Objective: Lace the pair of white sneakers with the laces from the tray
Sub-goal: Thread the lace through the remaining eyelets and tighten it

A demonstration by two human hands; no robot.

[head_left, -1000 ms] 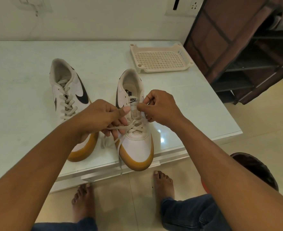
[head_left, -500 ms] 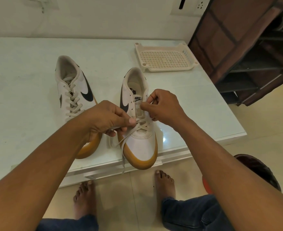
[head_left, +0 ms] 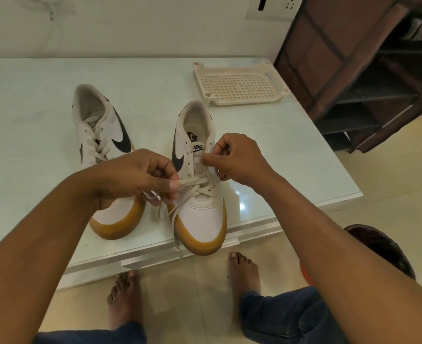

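Head view: the sneaker (head_left: 202,219) being laced stands mid-frame at the table's near edge, toe toward 6 o'clock. The left hand (head_left: 140,177) pinches the lace (head_left: 200,184) between thumb and fingers, drawing it flat toward 9 o'clock across the lower crossings. The right hand (head_left: 239,160) is curled at the upper eyelets at 3 o'clock of the tongue and seems to pinch the other end, though the tip is hidden.

To do this step well, I judge the lace should stay flat and untwisted, each crossing snugged before the next eyelet, and both ends kept even. The slack hanging over the table edge toward 6 o'clock could snag.

The second sneaker (head_left: 100,135), already laced, stands at 10 o'clock. The tray (head_left: 239,85) at 1 o'clock holds no laces.

The table (head_left: 31,108) is pale and glossy. A dark shelf rack (head_left: 366,70) stands at 2 o'clock, with a wall socket (head_left: 289,4) at 12 and bare feet on the tiled floor at 6.
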